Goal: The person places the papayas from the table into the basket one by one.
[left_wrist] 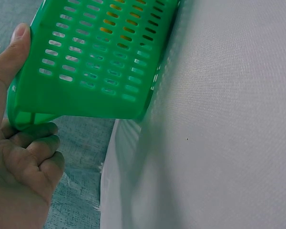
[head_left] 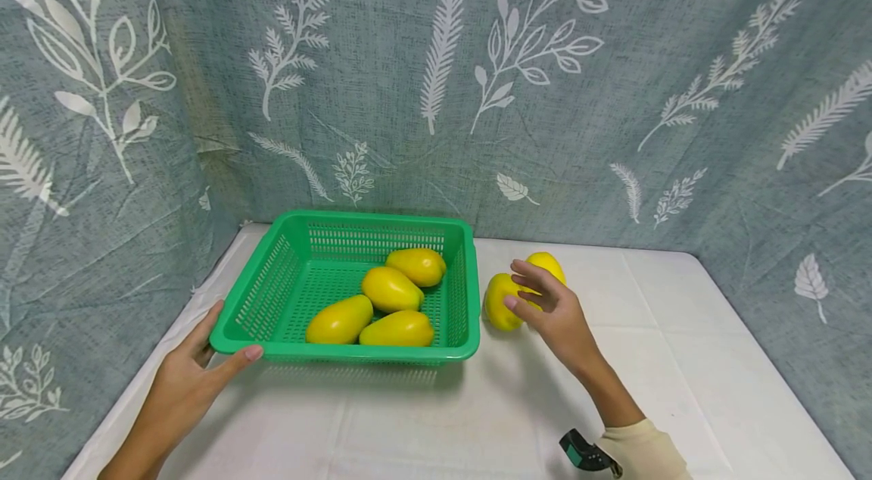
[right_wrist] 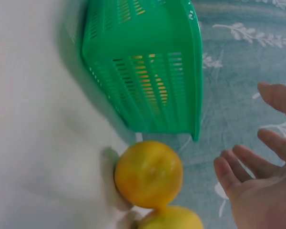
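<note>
A green plastic basket [head_left: 371, 351] with slotted walls holds several yellow mango-like fruits [head_left: 390, 289]. My left hand [head_left: 179, 388] grips its near left corner, thumb over the rim and, in the left wrist view, fingers curled beneath it. To the right of the basket, two more yellow fruits lie on the table: one [head_left: 500, 304] close to the basket wall, the other [head_left: 548, 265] behind it, partly covered by my right hand [head_left: 564, 322]. That hand hovers over them with fingers spread and loosely bent; the right wrist view shows it apart from both fruits.
A white cloth covers the table [head_left: 681, 359]. Grey-green curtains [head_left: 381, 86] with white leaf prints rise behind it and on both sides. A dark strap-like device [head_left: 584, 453] sits near my right cuff.
</note>
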`<action>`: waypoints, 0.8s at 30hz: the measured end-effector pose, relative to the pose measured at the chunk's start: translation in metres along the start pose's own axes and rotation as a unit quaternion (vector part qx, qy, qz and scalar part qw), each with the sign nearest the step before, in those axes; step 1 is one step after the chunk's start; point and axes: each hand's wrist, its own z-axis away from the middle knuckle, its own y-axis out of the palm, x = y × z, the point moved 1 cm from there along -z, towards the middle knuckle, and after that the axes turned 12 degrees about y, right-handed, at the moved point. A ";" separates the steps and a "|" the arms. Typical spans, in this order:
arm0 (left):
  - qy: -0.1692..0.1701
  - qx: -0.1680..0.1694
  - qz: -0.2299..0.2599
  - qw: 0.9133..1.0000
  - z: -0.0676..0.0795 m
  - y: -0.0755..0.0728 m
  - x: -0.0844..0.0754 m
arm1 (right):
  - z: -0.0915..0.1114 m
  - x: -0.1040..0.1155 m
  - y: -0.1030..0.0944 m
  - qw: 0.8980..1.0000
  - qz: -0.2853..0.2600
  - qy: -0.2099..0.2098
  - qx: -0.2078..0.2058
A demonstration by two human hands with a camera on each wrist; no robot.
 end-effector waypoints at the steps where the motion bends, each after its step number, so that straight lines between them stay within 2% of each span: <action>1: -0.001 0.000 0.000 1.000 0.000 0.000 0.000 | 0.000 -0.001 -0.001 1.000 0.000 0.002 -0.008; 6: -0.007 0.002 0.002 1.000 0.000 0.000 -0.001 | -0.001 -0.004 -0.005 0.999 -0.007 0.006 -0.044; 12: -0.010 0.002 0.001 1.000 0.000 0.000 -0.002 | -0.002 -0.007 -0.013 0.998 -0.004 0.009 -0.068; 24: -0.022 0.006 0.002 1.000 -0.001 -0.001 -0.004 | -0.004 -0.016 -0.026 0.992 0.016 0.065 -0.107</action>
